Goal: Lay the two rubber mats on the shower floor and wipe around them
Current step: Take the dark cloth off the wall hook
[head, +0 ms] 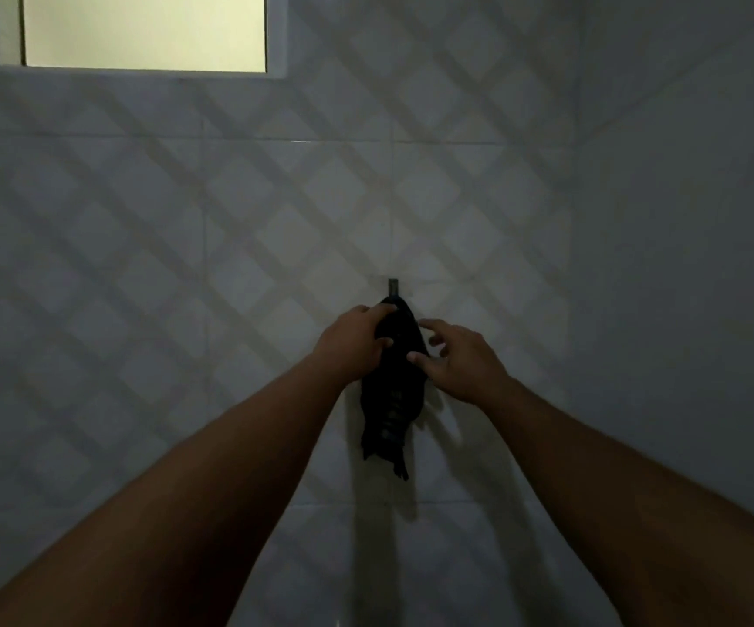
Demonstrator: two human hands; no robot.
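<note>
A dark cloth [394, 400] hangs down the tiled wall from a small metal hook [393, 287]. My left hand [357, 341] grips the cloth's upper part just below the hook. Beside it on the right is my right hand [456, 359], fingers spread, its thumb touching the cloth's right edge. The cloth's lower end dangles free between my forearms. No rubber mat and no floor is in view.
The wall [185, 242] ahead is pale tile with a diagonal lattice pattern. A frosted window [144, 29] sits at the upper left. A plain side wall [691, 264] meets it at a corner on the right. The light is dim.
</note>
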